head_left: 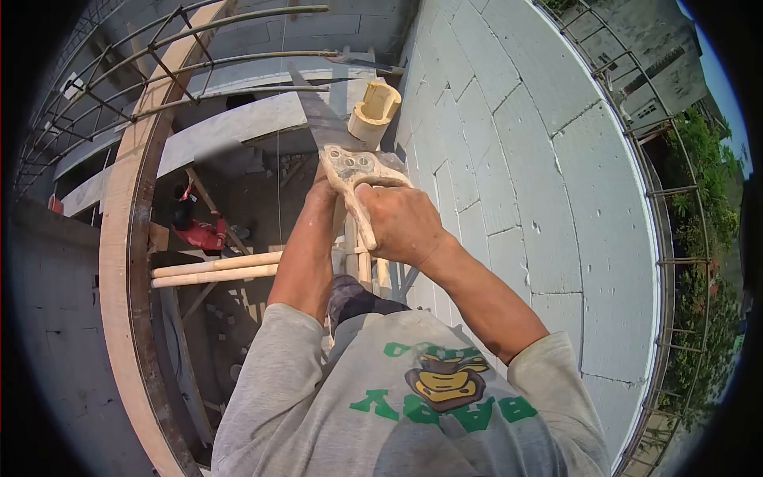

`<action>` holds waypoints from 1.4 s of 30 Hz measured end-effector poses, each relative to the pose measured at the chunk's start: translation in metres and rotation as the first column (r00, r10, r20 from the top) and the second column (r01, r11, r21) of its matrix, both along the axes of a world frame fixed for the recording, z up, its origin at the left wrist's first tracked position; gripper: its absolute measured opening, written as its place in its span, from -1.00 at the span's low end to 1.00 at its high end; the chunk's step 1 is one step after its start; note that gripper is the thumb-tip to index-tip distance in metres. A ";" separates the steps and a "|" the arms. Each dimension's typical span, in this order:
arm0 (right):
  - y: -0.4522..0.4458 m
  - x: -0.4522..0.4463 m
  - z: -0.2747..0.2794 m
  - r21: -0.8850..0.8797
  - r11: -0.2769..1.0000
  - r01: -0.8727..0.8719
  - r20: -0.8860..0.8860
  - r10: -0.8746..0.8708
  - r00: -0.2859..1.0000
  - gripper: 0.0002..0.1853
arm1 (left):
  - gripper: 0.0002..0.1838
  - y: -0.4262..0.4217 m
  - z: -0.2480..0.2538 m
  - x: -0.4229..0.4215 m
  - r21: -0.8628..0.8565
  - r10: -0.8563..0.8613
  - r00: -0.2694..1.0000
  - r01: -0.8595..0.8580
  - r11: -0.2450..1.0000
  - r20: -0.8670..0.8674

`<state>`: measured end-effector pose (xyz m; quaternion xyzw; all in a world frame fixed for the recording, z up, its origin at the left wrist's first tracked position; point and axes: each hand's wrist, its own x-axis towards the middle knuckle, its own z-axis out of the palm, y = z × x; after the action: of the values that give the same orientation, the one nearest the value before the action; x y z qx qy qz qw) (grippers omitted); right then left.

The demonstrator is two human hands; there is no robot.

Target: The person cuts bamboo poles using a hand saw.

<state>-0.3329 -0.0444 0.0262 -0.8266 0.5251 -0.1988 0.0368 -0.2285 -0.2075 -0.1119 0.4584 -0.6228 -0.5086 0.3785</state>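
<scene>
My right hand (404, 222) is wrapped around the worn wooden handle of a handsaw (354, 163). Its blade (319, 115) points forward and to the left. Just beyond the handle stands the pale top of a bamboo pole (372, 119), with a notched, hollow end. The blade runs close beside the pole, but whether the two touch I cannot tell. My left hand (321, 189) is behind the saw handle, close to the pole. Its fingers are hidden, so its grip does not show.
A grey block wall (509, 175) rises on my right. To the left runs a long timber beam (119, 238) beside a rebar cage (163, 67). Horizontal bamboo poles (214, 270) cross below me. Far down, a person in red (203, 232) is on the lower floor.
</scene>
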 end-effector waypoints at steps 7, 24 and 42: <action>0.158 -0.076 0.017 0.106 0.994 0.040 -0.151 -0.024 0.988 -0.80 | -0.39 0.020 0.022 0.001 -0.033 -0.056 0.987 0.061 0.998 0.153; 0.150 -0.084 0.013 0.019 1.000 -0.022 -0.020 0.022 1.000 -0.79 | -0.45 0.007 0.023 -0.001 -0.274 0.088 0.955 -0.008 0.962 0.282; -0.031 0.007 0.001 0.098 0.995 -0.025 0.092 0.016 0.996 -0.74 | -0.49 0.017 0.012 0.017 -0.037 0.039 0.996 -0.036 0.999 0.082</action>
<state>-0.3254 -0.0756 0.0274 -0.8192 0.5237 -0.2097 0.1038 -0.2118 -0.1906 -0.0996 0.4839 -0.6382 -0.4710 0.3697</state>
